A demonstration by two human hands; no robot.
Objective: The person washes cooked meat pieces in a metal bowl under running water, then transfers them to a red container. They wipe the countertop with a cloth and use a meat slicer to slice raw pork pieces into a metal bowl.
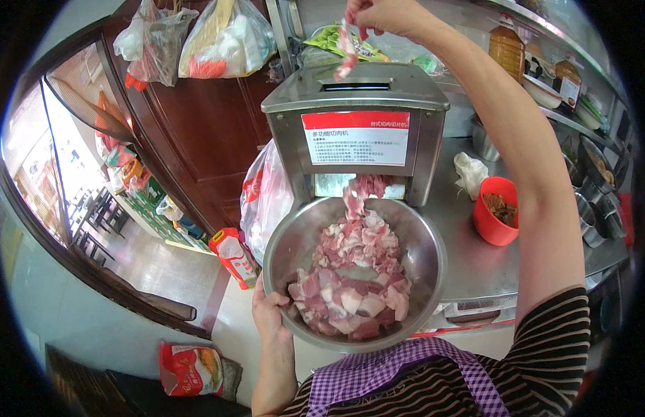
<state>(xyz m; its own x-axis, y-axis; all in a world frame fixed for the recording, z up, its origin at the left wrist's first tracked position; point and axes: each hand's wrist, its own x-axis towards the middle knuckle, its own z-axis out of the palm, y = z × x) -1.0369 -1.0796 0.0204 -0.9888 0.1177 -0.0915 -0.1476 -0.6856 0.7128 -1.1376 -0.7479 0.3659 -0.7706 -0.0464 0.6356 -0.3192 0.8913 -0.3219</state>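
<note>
My right hand point(377, 18) is raised at the top and pinches a strip of raw meat point(346, 52), which dangles over the slot point(357, 85) in the top of a steel meat slicing machine point(286, 91). With my left hand point(270, 307) I grip the left rim of a large steel bowl point(429, 260), thumb over the edge. The bowl sits tilted under the machine's outlet. Sliced meat point(358, 240) is heaped in its far part and larger raw chunks point(353, 302) lie in the near part. More cut meat point(368, 190) hangs from the outlet into the bowl.
A red plastic cup point(495, 221) with brown pieces and a crumpled white cloth or bag point(471, 172) are on the steel table point(468, 271) at right. A plastic bag point(267, 195) hangs left of the machine. Shelves with an oil bottle point(506, 46) stand behind my right arm.
</note>
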